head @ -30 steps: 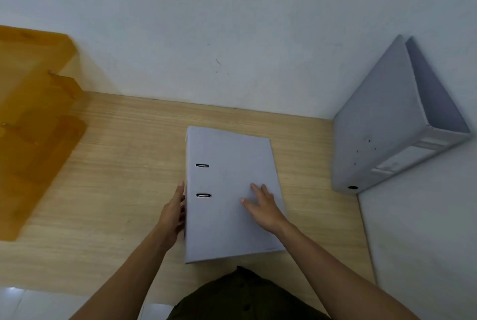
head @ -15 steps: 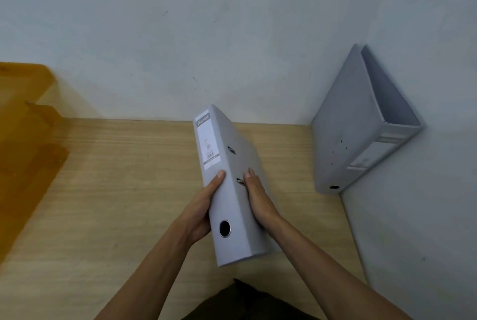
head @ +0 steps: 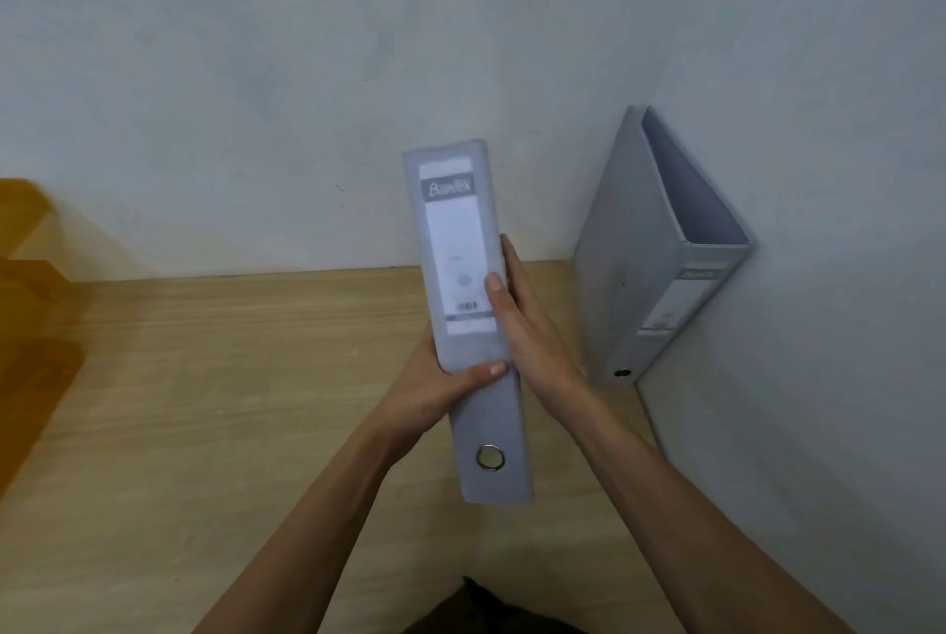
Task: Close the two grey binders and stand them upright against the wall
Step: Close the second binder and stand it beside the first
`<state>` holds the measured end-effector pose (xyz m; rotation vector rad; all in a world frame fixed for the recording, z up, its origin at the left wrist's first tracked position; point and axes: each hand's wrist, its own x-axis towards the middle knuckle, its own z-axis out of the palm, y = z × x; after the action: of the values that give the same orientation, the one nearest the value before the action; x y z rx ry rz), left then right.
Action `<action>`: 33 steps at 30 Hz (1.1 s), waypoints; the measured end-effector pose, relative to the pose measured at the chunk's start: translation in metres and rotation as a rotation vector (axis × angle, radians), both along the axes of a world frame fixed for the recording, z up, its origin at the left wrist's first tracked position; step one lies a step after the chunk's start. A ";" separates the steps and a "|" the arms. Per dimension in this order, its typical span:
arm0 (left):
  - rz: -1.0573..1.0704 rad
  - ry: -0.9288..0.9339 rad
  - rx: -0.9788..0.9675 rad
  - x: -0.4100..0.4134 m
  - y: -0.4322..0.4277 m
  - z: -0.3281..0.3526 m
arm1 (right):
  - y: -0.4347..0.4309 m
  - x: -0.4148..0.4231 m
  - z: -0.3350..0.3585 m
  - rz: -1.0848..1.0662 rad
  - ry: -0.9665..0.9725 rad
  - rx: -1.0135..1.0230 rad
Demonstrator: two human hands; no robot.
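A closed grey binder [head: 460, 244] is held above the wooden table [head: 215, 408], nearly upright, with its labelled spine facing me and the ring hole near the bottom. My left hand [head: 435, 393] wraps it from the left, thumb across the spine. My right hand [head: 527, 326] presses flat on its right cover, thumb on the spine. A second grey binder [head: 635, 265] stands in the corner on the right, leaning on the right wall, spine toward me and its covers slightly apart at the top.
A white back wall [head: 307, 96] meets a white side wall [head: 844, 377] at the right corner. An orange translucent tray stack [head: 30, 285] sits at the table's left edge. Dark clothing shows at the bottom middle.
The binder lay flat on the table a second ago. Both hands have gripped it, lifted it and turned it up so that its spine now faces me, more upright than half a second ago.
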<state>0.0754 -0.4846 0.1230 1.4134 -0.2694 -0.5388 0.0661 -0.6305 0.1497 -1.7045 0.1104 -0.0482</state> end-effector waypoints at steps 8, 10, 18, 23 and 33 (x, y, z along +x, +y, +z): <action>-0.004 -0.155 0.137 0.002 -0.031 -0.022 | -0.040 -0.032 -0.017 -0.050 -0.077 -0.017; -0.033 -0.165 0.169 0.000 -0.038 -0.031 | -0.050 -0.042 -0.025 -0.059 -0.054 0.003; -0.189 -0.233 0.248 0.004 -0.069 -0.033 | -0.084 -0.070 -0.044 -0.254 -0.064 0.059; -0.222 -0.256 0.270 0.008 -0.100 -0.024 | -0.108 -0.073 -0.040 -0.361 -0.049 0.075; -0.214 -0.231 0.290 0.025 -0.141 -0.038 | -0.145 -0.060 -0.043 -0.466 -0.065 0.016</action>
<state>0.1009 -0.6260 0.0854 1.7439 -0.5496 -0.6067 0.0061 -0.7752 0.1067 -1.6284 0.4560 -0.4464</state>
